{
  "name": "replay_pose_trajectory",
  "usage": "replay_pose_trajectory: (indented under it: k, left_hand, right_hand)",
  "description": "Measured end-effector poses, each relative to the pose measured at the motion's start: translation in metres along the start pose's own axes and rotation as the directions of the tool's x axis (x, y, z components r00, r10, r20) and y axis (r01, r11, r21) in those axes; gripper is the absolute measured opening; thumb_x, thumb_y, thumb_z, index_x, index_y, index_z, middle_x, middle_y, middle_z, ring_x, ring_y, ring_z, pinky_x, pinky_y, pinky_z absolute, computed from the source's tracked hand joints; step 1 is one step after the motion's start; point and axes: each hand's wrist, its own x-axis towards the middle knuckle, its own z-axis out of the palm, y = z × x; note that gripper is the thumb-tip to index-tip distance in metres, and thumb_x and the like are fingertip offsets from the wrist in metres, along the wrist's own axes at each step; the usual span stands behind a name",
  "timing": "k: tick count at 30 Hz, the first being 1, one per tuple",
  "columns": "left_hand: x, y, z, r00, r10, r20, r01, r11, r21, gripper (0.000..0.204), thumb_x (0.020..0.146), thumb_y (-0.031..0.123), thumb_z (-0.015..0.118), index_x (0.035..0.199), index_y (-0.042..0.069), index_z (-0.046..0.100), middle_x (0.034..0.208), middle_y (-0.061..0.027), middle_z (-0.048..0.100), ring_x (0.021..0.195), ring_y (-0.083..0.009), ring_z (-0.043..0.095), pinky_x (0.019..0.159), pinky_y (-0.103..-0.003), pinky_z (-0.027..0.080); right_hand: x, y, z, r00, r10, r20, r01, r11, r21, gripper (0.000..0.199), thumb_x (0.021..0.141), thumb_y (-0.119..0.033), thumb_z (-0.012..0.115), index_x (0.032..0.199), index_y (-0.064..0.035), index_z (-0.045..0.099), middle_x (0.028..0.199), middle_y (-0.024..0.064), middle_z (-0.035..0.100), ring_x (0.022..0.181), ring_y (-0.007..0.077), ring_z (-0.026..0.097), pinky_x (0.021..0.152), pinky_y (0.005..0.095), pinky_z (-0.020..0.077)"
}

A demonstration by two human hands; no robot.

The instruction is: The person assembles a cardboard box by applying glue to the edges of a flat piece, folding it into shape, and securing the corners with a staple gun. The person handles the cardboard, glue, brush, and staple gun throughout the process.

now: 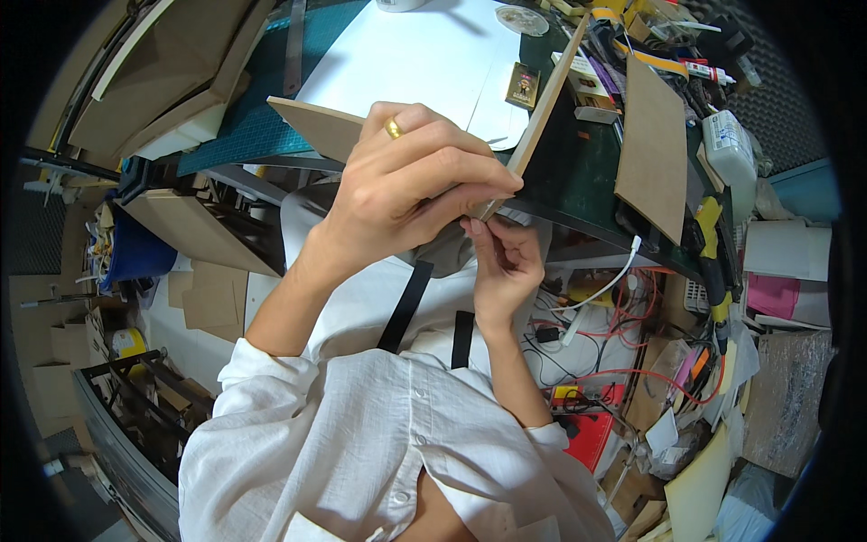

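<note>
My left hand (420, 181), with a gold ring, is closed on the lower end of a thin brown board (553, 101) standing on edge over the table's front. Its thumb and fingertips press together at the board's corner. Just below, my right hand (510, 271) has thumb and forefinger pinched at that same corner; whatever lies between them is too small to make out. A second brown panel (316, 126) slants out to the left behind my left hand. Whether the two panels join is hidden by my fingers.
White paper (406, 68) covers part of a green cutting mat (244, 126) with a metal ruler (294, 50). A small dark box (523, 86), a loose brown panel (652, 149) and a white bottle (729, 154) sit to the right. Cables (623, 307) tangle below the table.
</note>
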Motion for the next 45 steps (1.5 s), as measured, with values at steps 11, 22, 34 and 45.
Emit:
replay_pose_trajectory:
  k: [11, 22, 34, 45]
  left_hand:
    - [0.002, 0.004, -0.005, 0.999, -0.025, 0.04, 0.025, 1.0, -0.004, 0.023, 0.067, 0.011, 0.08, 0.089, 0.012, 0.074, 0.08, 0.0005, 0.067, 0.074, -0.0127, 0.061, 0.076, -0.027, 0.036]
    - [0.005, 0.004, -0.005, 0.999, -0.018, 0.04, 0.019, 1.0, -0.015, 0.025, 0.065, 0.008, 0.08, 0.089, 0.011, 0.074, 0.08, -0.0001, 0.067, 0.075, -0.013, 0.06, 0.074, -0.028, 0.036]
    - [0.004, 0.004, -0.006, 0.996, -0.075, 0.041, 0.077, 0.996, -0.051, 0.022, 0.069, 0.008, 0.078, 0.09, 0.014, 0.073, 0.08, 0.0045, 0.066, 0.075, -0.0115, 0.056, 0.075, -0.027, 0.035]
    - [0.005, 0.004, -0.005, 0.997, -0.064, 0.034, 0.066, 0.996, -0.059, 0.02, 0.07, 0.01, 0.078, 0.089, 0.014, 0.073, 0.081, 0.0051, 0.065, 0.075, -0.0112, 0.054, 0.074, -0.026, 0.034]
  right_hand:
    - [0.001, 0.001, -0.003, 1.0, 0.001, 0.011, -0.002, 1.0, 0.029, 0.011, 0.084, 0.01, 0.067, 0.091, 0.0057, 0.059, 0.097, 0.0165, 0.068, 0.084, 0.0212, 0.07, 0.072, 0.0251, 0.0561]
    - [0.004, -0.002, -0.005, 0.999, -0.004, 0.046, 0.002, 0.999, 0.042, 0.01, 0.085, 0.009, 0.066, 0.091, 0.0054, 0.058, 0.096, 0.0158, 0.067, 0.083, 0.021, 0.07, 0.074, 0.0259, 0.0553]
    - [0.068, -0.075, -0.012, 0.888, -0.13, 0.441, 0.366, 0.779, -0.508, 0.028, 0.078, -0.022, 0.079, 0.08, -0.0023, 0.059, 0.062, 0.0065, 0.062, 0.055, 0.0156, 0.064, 0.053, 0.0259, 0.0502]
    - [0.046, -0.041, -0.02, 0.907, -0.12, 0.405, 0.344, 0.766, -0.544, 0.019, 0.08, -0.013, 0.076, 0.08, -0.0044, 0.06, 0.066, 0.0084, 0.064, 0.062, 0.0216, 0.068, 0.053, 0.0282, 0.0498]
